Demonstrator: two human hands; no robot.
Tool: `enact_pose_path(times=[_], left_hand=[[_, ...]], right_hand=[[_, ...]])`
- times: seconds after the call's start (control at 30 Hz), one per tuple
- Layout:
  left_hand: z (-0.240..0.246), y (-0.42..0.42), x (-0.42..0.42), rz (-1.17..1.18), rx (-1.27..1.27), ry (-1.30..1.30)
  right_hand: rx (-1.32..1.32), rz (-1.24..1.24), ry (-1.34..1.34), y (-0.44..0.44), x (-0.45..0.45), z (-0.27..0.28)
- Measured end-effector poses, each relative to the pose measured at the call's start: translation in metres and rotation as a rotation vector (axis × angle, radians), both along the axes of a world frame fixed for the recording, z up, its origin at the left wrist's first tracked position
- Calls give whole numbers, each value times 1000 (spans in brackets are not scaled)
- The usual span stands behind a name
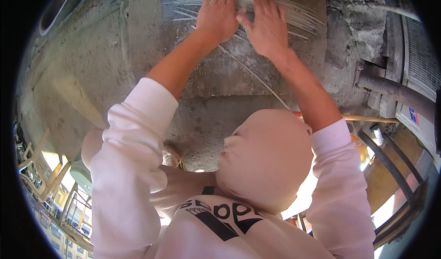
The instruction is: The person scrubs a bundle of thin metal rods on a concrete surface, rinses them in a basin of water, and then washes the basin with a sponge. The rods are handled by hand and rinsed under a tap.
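Observation:
A bundle of thin pale sticks [299, 16] lies fanned out across a worn concrete slab [213, 76]; their material is unclear. My left hand [220, 16] rests flat over the bundle, its fingers pointing away from me. Beside it, my right hand [270, 26] is also laid palm down, with the thumb spread towards the left hand. Neither hand visibly grips a stick. Under and between the palms, part of the bundle is hidden. One long thin rod [253, 73] runs diagonally from beneath my left hand towards my right knee.
Broken concrete [365, 28], a thick pipe [392, 90] and a slatted grille [422, 49] are at the right. A wooden pole [372, 118] passes beyond my right forearm. At lower left are a wooden chair [36, 181] and a green stool [81, 173].

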State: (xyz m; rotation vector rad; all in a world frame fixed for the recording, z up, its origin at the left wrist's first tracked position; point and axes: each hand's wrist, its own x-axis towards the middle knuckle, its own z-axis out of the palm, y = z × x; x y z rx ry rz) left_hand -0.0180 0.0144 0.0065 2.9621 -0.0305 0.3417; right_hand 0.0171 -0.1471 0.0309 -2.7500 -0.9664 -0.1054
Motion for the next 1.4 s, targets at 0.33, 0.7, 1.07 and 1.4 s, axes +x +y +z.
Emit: enact_pose_path(times=[0.33,0.7,1.07,1.4], left_hand=[[30,-11,-120,-264,-200,272],[18,41,-37,-385,-14,186],[27,33,-36,-309,-86,183],[19,31,-82,-298,-170,-17]], right_hand=[[-153,97,326,-56,-141,27],[-106,243,66,-33,-6,4],[6,228,20,-26,9,9],[185,351,193,-55,-103,42]])
